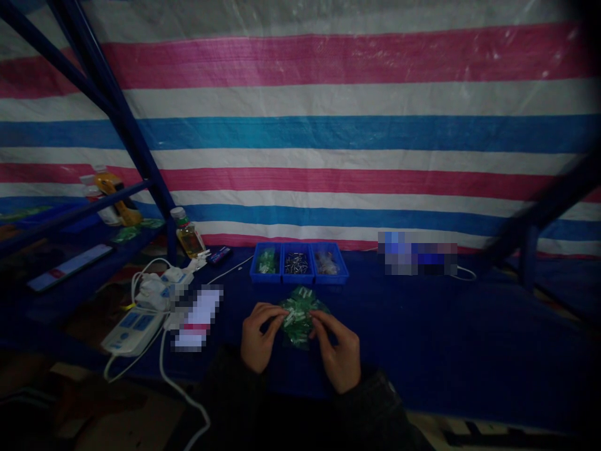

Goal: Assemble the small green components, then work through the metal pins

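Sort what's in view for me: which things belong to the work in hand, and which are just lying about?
Apparently in use:
- green plastic bundle, at the fingertips of the left hand and right hand
- blue three-compartment tray behind it, holding small parts

Seemingly lying about:
- white power strip
- capped bottle
- phone on the far left

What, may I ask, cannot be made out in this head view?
Head view: phone screen, hidden by pixelation.
Head view: back-right items, likewise pixelated.
Head view: contents, if any, of the green crinkled plastic, too blurred.
Head view: left hand and right hand hide some of their own fingers.
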Available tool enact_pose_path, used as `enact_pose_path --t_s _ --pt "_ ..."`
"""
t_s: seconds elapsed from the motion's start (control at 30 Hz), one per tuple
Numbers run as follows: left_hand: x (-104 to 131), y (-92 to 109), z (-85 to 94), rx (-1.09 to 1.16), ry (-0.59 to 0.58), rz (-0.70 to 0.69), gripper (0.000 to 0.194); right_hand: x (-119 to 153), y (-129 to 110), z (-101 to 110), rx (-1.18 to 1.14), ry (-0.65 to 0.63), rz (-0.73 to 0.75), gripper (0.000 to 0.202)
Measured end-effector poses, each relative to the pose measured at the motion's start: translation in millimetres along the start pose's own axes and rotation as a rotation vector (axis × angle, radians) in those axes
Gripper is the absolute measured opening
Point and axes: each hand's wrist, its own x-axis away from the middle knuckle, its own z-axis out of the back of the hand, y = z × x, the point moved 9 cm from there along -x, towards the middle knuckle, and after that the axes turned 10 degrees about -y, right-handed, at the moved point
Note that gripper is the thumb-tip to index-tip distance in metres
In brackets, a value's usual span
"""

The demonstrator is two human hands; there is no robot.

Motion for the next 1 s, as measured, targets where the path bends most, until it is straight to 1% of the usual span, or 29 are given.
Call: enact_pose_path --t_s 0.27,0.4,0.5,0.57,0.63,0.73,0.83,0.9,0.93,1.0 --pt "-0.6 -2.9 -0.4 0.005 0.009 -0.005 0.014 -0.5 1.0 -1.9 0.0 -0.018 0.017 0.025" --pt "-1.5 -0.3 -0.5 0.018 0.005 -0.027 0.012 -0.3 1.1 -3.3 -0.006 -0.026 0.004 0.023" --pt "-1.4 3.7 2.1 0.001 0.025 -0.045 0.013 -1.6 -5.9 -1.6 -0.002 -0.016 0.039 0.019" --pt "-0.9 4.3 4.4 -0.011 0.049 -0.039 0.012 -2.8 -11.5 0.2 0.012 -0.008 0.072 0.017" --pt "-0.4 3.9 4.8 -0.012 0.057 -0.031 0.011 -3.7 -13.1 1.4 0.018 -0.004 0.076 0.016" --pt "0.1 1.9 -0.1 0.017 0.02 -0.023 0.008 -3.4 -7.8 -1.0 -0.001 -0.018 0.039 0.015" --pt "2.3 -6.3 -2.1 0.08 0.024 0.052 0.007 -0.3 4.7 -4.2 -0.058 -0.01 -0.05 0.01" --pt "4.0 -10.9 -1.4 0.109 0.043 0.1 0.008 2.1 10.9 -4.3 -0.099 0.017 -0.096 0.017" --pt "4.3 -11.5 -1.5 0.111 0.042 0.109 0.008 2.7 11.5 -4.4 -0.109 0.022 -0.099 0.018" --pt "3.5 -9.5 -2.8 0.102 0.019 0.096 0.008 2.0 8.3 -5.6 -0.097 0.002 -0.079 0.014"
